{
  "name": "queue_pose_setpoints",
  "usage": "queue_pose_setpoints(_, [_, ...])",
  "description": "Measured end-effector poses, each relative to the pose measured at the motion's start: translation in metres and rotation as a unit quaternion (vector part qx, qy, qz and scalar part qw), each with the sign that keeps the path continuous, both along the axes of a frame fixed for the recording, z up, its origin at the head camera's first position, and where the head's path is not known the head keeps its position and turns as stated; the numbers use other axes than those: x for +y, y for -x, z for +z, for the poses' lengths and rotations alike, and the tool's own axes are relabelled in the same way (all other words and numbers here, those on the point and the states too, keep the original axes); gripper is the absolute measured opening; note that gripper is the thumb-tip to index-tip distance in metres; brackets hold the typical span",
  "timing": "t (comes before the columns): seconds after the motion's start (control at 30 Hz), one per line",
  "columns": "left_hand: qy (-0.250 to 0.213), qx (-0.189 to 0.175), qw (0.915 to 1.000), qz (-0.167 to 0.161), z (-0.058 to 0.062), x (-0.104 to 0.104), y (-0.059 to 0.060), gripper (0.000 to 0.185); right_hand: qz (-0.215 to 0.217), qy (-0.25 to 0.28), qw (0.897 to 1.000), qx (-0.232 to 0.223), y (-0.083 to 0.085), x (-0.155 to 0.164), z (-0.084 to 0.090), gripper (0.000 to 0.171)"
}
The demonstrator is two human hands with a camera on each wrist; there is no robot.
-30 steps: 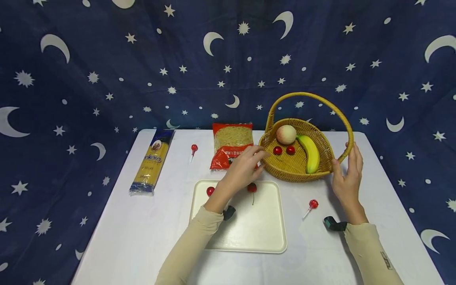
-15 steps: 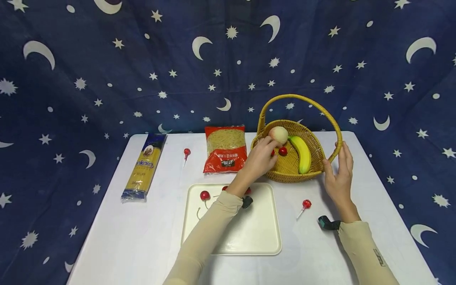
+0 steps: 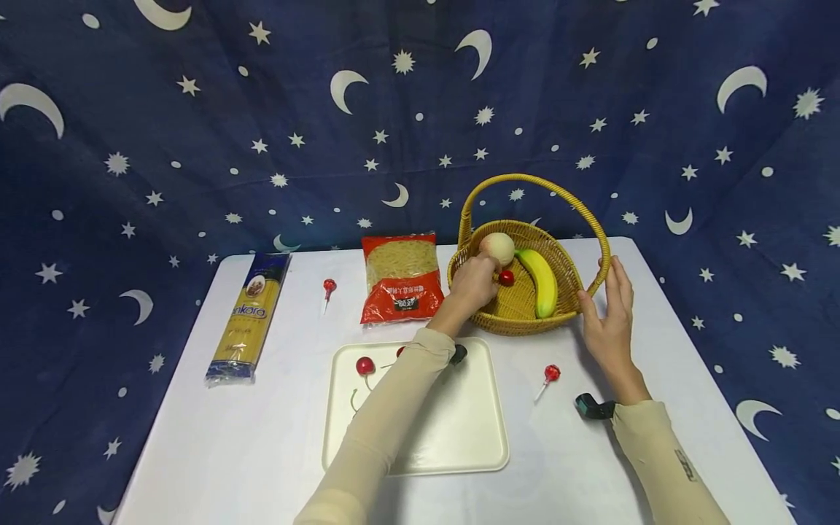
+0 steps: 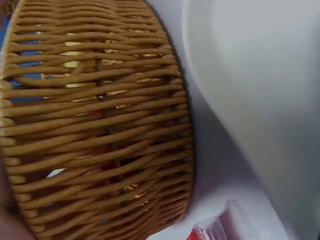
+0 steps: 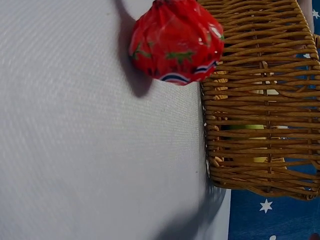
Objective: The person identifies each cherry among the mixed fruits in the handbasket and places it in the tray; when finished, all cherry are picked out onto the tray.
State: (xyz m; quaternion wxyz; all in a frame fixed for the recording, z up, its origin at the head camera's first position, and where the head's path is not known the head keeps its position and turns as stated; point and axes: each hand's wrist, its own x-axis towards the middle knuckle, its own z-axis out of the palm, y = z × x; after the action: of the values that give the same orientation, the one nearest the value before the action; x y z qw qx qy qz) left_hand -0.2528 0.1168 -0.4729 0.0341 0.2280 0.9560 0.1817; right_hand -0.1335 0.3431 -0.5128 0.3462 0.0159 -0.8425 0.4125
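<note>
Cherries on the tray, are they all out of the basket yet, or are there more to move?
Not all. One cherry lies on the tray, and a second shows partly behind the left sleeve. The left hand is inside the basket, its fingers by the peach; whether it holds anything is hidden. One cherry in the basket is left. The right hand rests against the basket's rim.

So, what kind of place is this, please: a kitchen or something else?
Probably a staged recording set, not a real kitchen: a star-and-moon cloth backdrop hangs behind a white table, where a basket, tray and pasta packets are neatly laid out.
</note>
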Motion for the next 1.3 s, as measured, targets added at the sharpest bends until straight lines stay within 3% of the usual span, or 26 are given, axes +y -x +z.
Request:
queue_pose_setpoints(0.27, [0.044,-0.02,0.9988,0.003,-0.004,0.004,0.006,0.008,0.003,0.0,1.0,0.0,0.001,-0.001,-0.001,0.068])
queue_pose_setpoints(0.67, [0.085,-0.016,0.9963,-0.002,-0.008,0.011,0.007,0.005,0.002,0.009,1.0,0.012,0.002,-0.001,-0.002,0.07])
queue_pose_setpoints(0.77, [0.063,-0.015,0.9978,-0.012,-0.005,0.008,0.005,0.007,-0.002,0.009,1.0,0.014,0.003,0.0,-0.003,0.071])
queue_pose_setpoints(1.03, [-0.057,0.01,0.9981,-0.021,0.016,-0.014,-0.006,0.02,-0.006,0.003,1.0,0.018,0.005,0.0,-0.004,0.072])
queue_pose_setpoints(1.3, [-0.175,0.047,0.9835,-0.004,0.03,-0.034,-0.022,0.021,-0.018,0.005,1.0,0.023,0.002,-0.01,0.004,0.072])
